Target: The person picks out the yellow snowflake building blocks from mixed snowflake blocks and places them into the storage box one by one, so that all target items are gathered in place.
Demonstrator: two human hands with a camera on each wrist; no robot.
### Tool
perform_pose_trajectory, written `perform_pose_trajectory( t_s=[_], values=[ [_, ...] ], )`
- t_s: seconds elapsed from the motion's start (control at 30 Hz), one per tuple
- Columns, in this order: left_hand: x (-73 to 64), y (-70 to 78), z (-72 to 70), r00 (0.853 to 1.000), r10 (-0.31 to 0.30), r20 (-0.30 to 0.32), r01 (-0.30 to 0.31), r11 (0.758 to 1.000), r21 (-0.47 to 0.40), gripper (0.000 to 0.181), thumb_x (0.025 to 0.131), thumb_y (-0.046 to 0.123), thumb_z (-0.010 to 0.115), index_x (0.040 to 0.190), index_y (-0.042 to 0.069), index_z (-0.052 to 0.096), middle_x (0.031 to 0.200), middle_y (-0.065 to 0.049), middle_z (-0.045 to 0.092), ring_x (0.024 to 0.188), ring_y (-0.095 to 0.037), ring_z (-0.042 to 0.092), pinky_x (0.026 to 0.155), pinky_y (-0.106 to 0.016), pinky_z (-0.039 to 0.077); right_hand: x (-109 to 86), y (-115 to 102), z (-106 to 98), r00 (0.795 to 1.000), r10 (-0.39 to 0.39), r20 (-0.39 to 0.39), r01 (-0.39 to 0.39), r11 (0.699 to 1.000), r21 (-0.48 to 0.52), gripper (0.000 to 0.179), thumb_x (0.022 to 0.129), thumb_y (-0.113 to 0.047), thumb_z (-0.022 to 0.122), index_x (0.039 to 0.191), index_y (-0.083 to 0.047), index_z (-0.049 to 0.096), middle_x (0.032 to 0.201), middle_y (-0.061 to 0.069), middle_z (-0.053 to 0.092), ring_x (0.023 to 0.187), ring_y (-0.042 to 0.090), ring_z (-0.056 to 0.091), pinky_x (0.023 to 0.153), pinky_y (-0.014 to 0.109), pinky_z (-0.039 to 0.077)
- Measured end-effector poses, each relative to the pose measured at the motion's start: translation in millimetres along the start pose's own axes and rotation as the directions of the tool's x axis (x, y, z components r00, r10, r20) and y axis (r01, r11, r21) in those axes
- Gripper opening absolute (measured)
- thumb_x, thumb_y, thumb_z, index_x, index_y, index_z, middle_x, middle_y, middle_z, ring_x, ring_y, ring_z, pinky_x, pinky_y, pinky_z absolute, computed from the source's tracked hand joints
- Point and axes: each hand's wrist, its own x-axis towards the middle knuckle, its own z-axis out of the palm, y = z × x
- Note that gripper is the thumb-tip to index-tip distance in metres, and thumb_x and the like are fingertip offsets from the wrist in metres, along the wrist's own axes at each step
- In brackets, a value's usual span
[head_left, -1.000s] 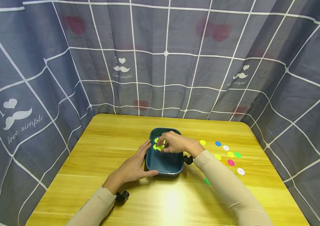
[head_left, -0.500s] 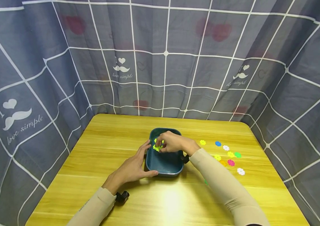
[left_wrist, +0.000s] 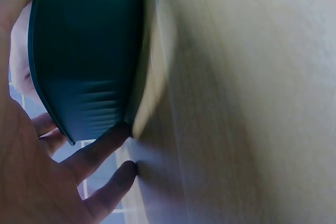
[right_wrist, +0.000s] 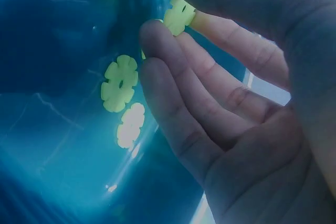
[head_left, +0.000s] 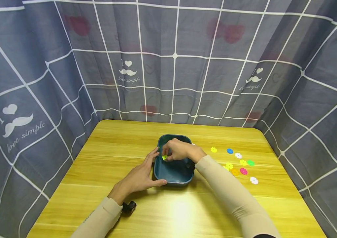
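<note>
A dark teal plastic box (head_left: 172, 173) stands on the table. My left hand (head_left: 138, 175) spreads along its left side, thumb at the near rim; in the left wrist view the fingers (left_wrist: 100, 150) reach the outer wall (left_wrist: 84, 51), fairly straight. Inside the box my right hand (head_left: 177, 150) pinches a thin yellow flower-shaped piece (right_wrist: 179, 14) between thumb and fingers. Just below those fingertips, a yellow flower-shaped piece (right_wrist: 121, 83) and a paler, glare-lit one (right_wrist: 131, 125) lie on the box's floor. From the head view, the right hand hides most of the pieces inside.
Several flower pieces lie scattered on the wooden table (head_left: 120, 138) right of the box, among them a blue one (head_left: 229, 151), a pink one (head_left: 243, 171) and a green one (head_left: 250, 163). A grey grid-patterned curtain (head_left: 159, 72) surrounds the table's back and sides.
The right hand has shifted slightly left inside the box, and fewer yellow pieces show around it. Its sleeve now covers the green piece near the front. The left hand stays put.
</note>
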Motion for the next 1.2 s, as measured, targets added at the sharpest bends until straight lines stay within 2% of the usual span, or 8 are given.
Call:
perform_pose_trajectory(
  t_s=[0.07, 0.27, 0.53, 0.8, 0.93, 1.07, 1.2],
  values=[
    [-0.1, 0.1, -0.2, 1.0, 0.0, 0.001, 0.0, 1.0, 0.0, 0.135, 0.091, 0.082, 0.086, 0.189, 0.025, 0.013, 0.198, 0.012, 0.007, 0.09, -0.014, 0.071, 0.073, -0.034, 0.057, 2.6, 0.7, 1.9, 1.0, 0.008, 0.003, -0.008, 1.0, -0.004, 0.02, 0.105, -0.021, 0.091, 0.123, -0.015, 0.087, 0.117, 0.003, 0.087, 0.101, 0.015, 0.083, 0.095, 0.032, 0.069],
    [-0.8, 0.4, -1.0, 1.0, 0.008, -0.001, -0.008, 1.0, -0.009, 0.135, 0.092, 0.08, 0.087, 0.189, 0.023, 0.013, 0.198, 0.01, 0.01, 0.103, -0.016, 0.074, 0.079, -0.035, 0.059, 8.2, 0.9, 6.1, 1.0, 0.024, 0.013, -0.024, 1.0, -0.003, 0.02, 0.103, -0.021, 0.092, 0.122, -0.015, 0.088, 0.116, 0.002, 0.089, 0.107, 0.016, 0.083, 0.099, 0.034, 0.068],
    [-1.1, 1.8, -1.4, 1.0, -0.005, 0.0, 0.005, 1.0, 0.004, 0.136, 0.091, 0.079, 0.088, 0.189, 0.026, 0.01, 0.198, 0.01, 0.01, 0.083, -0.011, 0.069, 0.078, -0.036, 0.059, 11.5, -2.0, 5.6, 0.999, 0.026, 0.021, -0.026, 1.0, 0.016, 0.023, 0.103, -0.02, 0.092, 0.125, -0.014, 0.088, 0.116, 0.003, 0.09, 0.109, 0.018, 0.084, 0.1, 0.035, 0.069],
    [-1.0, 0.9, -0.1, 1.0, 0.008, -0.011, -0.008, 1.0, 0.007, 0.135, 0.091, 0.08, 0.087, 0.189, 0.026, 0.012, 0.198, 0.011, 0.008, 0.099, -0.016, 0.075, 0.083, -0.04, 0.063, 11.9, -2.0, 6.9, 1.0, 0.025, 0.009, -0.025, 1.0, 0.017, 0.025, 0.103, -0.021, 0.092, 0.126, -0.012, 0.087, 0.114, 0.003, 0.09, 0.106, 0.017, 0.083, 0.098, 0.035, 0.069],
    [-0.3, 0.1, 0.4, 1.0, 0.008, -0.017, -0.008, 1.0, 0.008, 0.136, 0.092, 0.079, 0.088, 0.19, 0.028, 0.009, 0.198, 0.009, 0.011, 0.1, -0.016, 0.076, 0.084, -0.041, 0.063, 10.2, -0.4, 7.5, 1.0, 0.025, 0.001, -0.025, 1.0, 0.02, 0.026, 0.102, -0.02, 0.093, 0.126, -0.013, 0.087, 0.112, 0.002, 0.09, 0.104, 0.016, 0.084, 0.097, 0.035, 0.069],
    [-0.3, -0.2, 0.0, 1.0, 0.005, -0.012, -0.005, 1.0, 0.006, 0.136, 0.092, 0.079, 0.087, 0.19, 0.029, 0.006, 0.198, 0.008, 0.013, 0.092, -0.014, 0.073, 0.082, -0.039, 0.062, 9.0, 2.0, 7.1, 1.0, 0.019, -0.003, -0.019, 1.0, 0.022, 0.026, 0.102, -0.019, 0.092, 0.126, -0.012, 0.087, 0.113, 0.003, 0.09, 0.104, 0.016, 0.084, 0.097, 0.036, 0.07],
    [0.2, -1.3, 0.9, 1.0, 0.011, -0.018, -0.011, 1.0, 0.0, 0.135, 0.093, 0.076, 0.089, 0.19, 0.027, 0.008, 0.198, 0.006, 0.013, 0.104, -0.02, 0.077, 0.087, -0.045, 0.065, 7.3, 3.3, 6.2, 1.0, 0.02, -0.006, -0.02, 1.0, 0.018, 0.024, 0.102, -0.018, 0.092, 0.126, -0.013, 0.087, 0.114, 0.003, 0.09, 0.105, 0.017, 0.084, 0.097, 0.036, 0.07]
  ],
)
